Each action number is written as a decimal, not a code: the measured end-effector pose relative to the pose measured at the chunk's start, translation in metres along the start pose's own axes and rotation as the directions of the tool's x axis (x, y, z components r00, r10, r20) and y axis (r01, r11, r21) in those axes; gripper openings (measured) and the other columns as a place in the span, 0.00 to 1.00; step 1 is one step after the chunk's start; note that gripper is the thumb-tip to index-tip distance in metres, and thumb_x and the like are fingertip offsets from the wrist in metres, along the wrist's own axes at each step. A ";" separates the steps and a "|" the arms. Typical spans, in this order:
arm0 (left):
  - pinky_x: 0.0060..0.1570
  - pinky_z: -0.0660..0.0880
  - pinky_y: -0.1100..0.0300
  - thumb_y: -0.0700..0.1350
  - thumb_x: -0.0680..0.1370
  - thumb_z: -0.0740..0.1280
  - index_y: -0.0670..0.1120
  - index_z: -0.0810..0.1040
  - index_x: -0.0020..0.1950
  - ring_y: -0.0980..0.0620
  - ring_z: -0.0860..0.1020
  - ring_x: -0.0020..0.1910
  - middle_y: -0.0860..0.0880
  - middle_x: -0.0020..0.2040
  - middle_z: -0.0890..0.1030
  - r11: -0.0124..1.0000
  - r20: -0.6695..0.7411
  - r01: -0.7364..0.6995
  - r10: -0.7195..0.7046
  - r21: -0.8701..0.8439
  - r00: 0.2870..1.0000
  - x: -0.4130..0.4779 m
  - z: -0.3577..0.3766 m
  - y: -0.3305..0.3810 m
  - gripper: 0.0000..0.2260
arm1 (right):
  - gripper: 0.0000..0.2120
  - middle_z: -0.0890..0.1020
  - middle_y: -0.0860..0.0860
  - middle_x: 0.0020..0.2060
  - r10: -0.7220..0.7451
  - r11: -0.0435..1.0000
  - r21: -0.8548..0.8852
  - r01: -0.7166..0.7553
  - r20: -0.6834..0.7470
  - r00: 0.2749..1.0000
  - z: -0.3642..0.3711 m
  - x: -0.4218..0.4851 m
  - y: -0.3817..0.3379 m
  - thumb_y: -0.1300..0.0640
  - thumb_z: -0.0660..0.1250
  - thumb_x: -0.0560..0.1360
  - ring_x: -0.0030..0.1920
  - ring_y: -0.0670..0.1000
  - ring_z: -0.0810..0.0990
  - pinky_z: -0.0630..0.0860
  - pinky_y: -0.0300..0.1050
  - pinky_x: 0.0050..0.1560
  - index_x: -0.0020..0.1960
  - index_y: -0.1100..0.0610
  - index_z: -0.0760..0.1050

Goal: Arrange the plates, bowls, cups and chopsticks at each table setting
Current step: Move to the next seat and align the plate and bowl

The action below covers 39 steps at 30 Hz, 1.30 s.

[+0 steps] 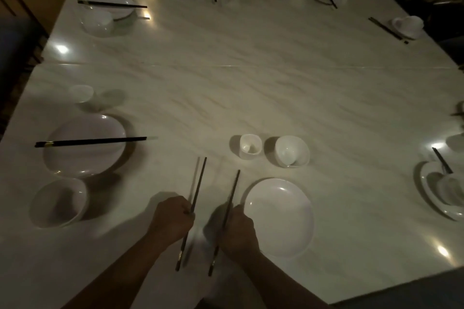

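Head view, dim light. My left hand [173, 218] is curled round one dark chopstick [199, 183], thumb and fingers closed on its middle; tip points away from me, butt end trails back toward my forearm. My right hand [238, 231] grips a second chopstick [234, 188] the same way. The two sticks run roughly parallel, apart, both slanted a little to the right, over the pale marbled table [251, 83]. Just right of my right hand lies a white oval plate [281, 218], bare, close to the table's near edge. Beyond it stand a small white cup [249, 146] and a small white bowl [292, 151], side by side, near each other but apart. Setting to my left: a larger plate [85, 163] with a pair of chopsticks [90, 142] laid across it, a deep bowl [59, 202] nearer me, a little cup [80, 93] farther off. More white dishes with dark chopsticks sit along the far edge and at the right edge; detail there too dim to tell.
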<state>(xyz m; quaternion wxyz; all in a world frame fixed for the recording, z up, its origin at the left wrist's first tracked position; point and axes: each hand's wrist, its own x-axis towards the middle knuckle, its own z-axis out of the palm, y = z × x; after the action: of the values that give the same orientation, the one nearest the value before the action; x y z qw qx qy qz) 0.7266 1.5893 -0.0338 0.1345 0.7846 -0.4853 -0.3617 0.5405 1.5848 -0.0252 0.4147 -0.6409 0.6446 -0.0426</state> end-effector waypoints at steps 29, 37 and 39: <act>0.50 0.80 0.54 0.49 0.64 0.75 0.46 0.85 0.37 0.50 0.82 0.46 0.47 0.44 0.83 0.983 0.003 0.127 -0.128 -0.131 0.992 -0.026 0.141 0.183 0.07 | 0.07 0.81 0.43 0.39 -0.276 0.940 -0.166 0.298 0.144 0.950 -0.167 0.026 0.155 0.46 0.68 0.73 0.40 0.41 0.81 0.78 0.36 0.43 0.47 0.46 0.73; 0.47 0.81 0.51 0.46 0.66 0.77 0.47 0.83 0.34 0.53 0.83 0.37 0.51 0.37 0.83 0.979 -0.011 0.082 -0.085 -0.185 0.996 -0.019 0.144 0.182 0.06 | 0.09 0.78 0.43 0.36 -0.242 0.957 -0.145 0.252 0.082 0.967 -0.157 0.041 0.144 0.48 0.72 0.72 0.36 0.38 0.75 0.66 0.29 0.33 0.42 0.48 0.72; 0.48 0.81 0.50 0.45 0.67 0.77 0.48 0.82 0.32 0.52 0.83 0.37 0.50 0.35 0.83 0.978 0.018 0.079 -0.077 -0.191 0.997 -0.019 0.144 0.182 0.06 | 0.08 0.79 0.43 0.37 -0.218 0.964 -0.142 0.226 0.071 0.973 -0.153 0.041 0.145 0.49 0.72 0.72 0.36 0.39 0.76 0.66 0.30 0.33 0.42 0.49 0.73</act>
<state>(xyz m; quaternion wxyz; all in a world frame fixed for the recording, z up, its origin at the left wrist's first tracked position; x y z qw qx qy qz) 0.4999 1.5359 -0.0243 0.1924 0.7847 -0.4177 -0.4156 0.3426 1.5025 -0.0301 0.3757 -0.7392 0.5585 -0.0228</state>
